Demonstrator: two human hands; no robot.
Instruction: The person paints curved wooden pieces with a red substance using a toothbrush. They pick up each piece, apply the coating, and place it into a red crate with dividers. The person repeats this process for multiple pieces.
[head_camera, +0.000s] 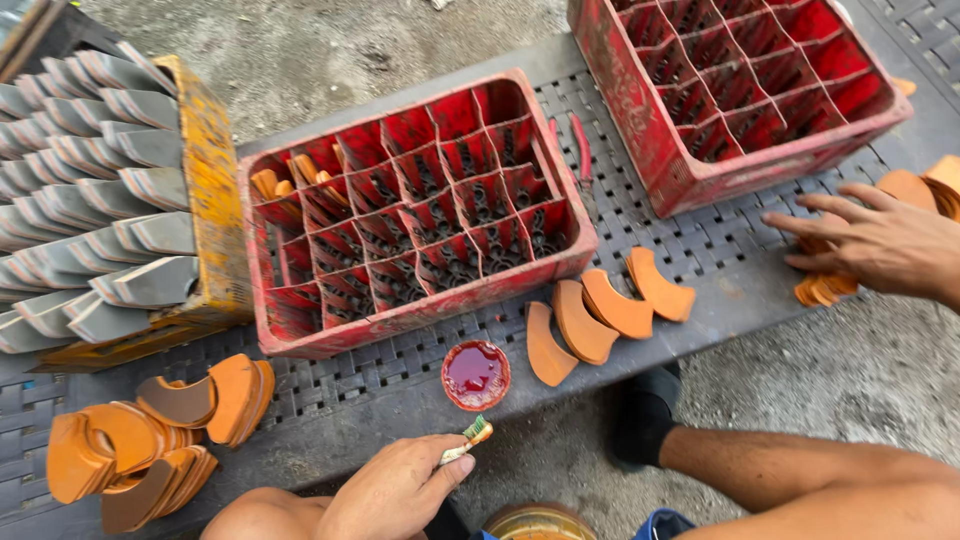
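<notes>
My left hand is at the bottom centre, closed on a small brush with green bristles, just below a small round dish of red paint. My right hand reaches out at the right edge, fingers spread, resting on a stack of orange curved pieces. Several orange curved pieces lie side by side in a row between the dish and my right hand. All of this sits on a grey perforated metal bench.
A red divided crate holds a few orange pieces in its far-left cells. A second red crate stands at the top right. A yellow crate of grey curved pieces is at the left. An orange pile lies bottom left. My leg and black shoe are below the bench.
</notes>
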